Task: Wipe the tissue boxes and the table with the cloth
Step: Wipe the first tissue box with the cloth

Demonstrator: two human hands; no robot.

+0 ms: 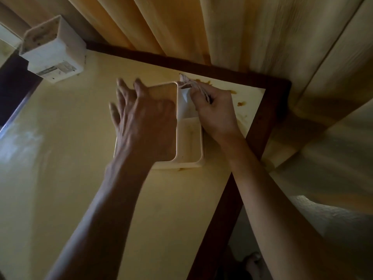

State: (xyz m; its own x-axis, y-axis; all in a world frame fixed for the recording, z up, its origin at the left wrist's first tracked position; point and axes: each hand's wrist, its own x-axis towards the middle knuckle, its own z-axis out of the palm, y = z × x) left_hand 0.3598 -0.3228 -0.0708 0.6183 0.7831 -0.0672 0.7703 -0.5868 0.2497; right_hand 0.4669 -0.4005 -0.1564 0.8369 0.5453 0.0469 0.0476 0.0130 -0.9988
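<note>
Tabletop: cloth in right hand.

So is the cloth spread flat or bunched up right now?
Bunched. The right hand grips the cloth in a wad against the tissue box; only a crumpled end shows past the fingers.

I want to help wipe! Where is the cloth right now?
In the head view, the cloth is pinched in the right hand, at the far right edge of the cream tissue box, near the table's brown stains.
</note>
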